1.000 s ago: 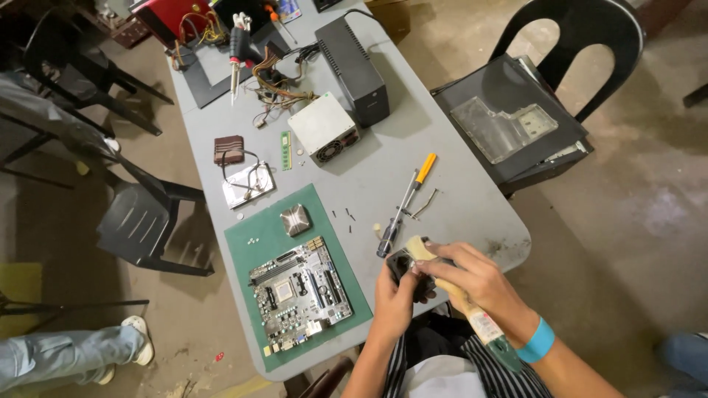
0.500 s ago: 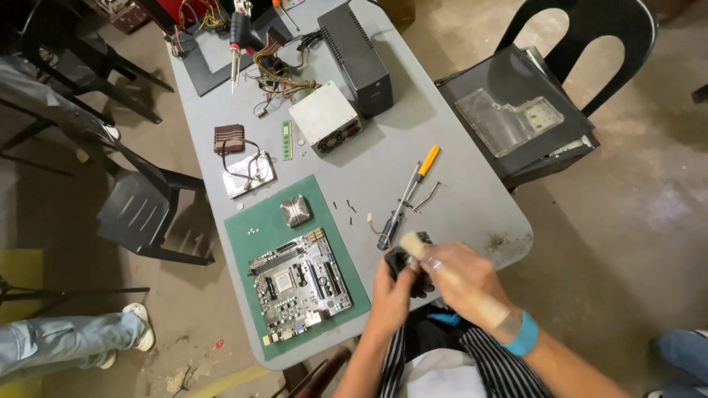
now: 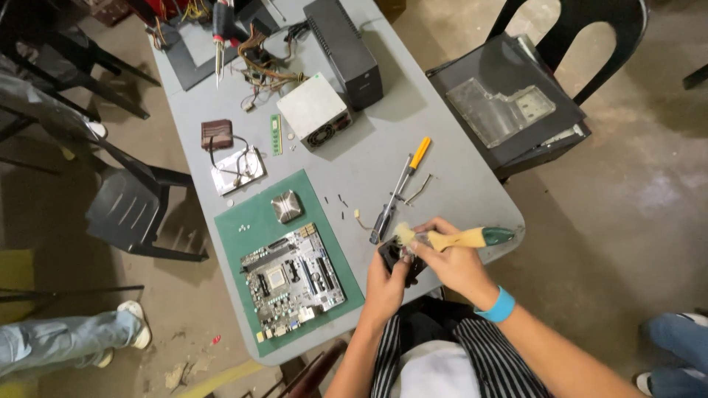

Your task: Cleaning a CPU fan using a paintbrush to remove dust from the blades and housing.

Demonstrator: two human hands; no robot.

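Wooden and pale, the brush (image 3: 450,238) lies in the right hand (image 3: 456,264), whose fingers are closed around the handle near the bristles; the dark green end of the handle points away to the right, over the table edge. The bristles touch a small black part (image 3: 396,256), probably a fan, which the left hand (image 3: 385,287) grips from below with fingers wrapped tight. Both hands meet at the near edge of the grey table (image 3: 457,184), just above the person's lap.

Just beyond the grip lies a screwdriver with orange handle (image 3: 399,187) — its dark end comes very near the bristles — and beside it a thin bent wire (image 3: 418,189). A few small screws (image 3: 342,206) lie a little to the left of the grip. Further left is the green mat (image 3: 254,221) with a motherboard (image 3: 293,278) and a metal heatsink (image 3: 286,206) on it. Far behind stand a grey power supply (image 3: 316,110) and a black box (image 3: 344,50). Right of the grip, well apart, a black chair (image 3: 590,37) carries a dark panel (image 3: 472,70).
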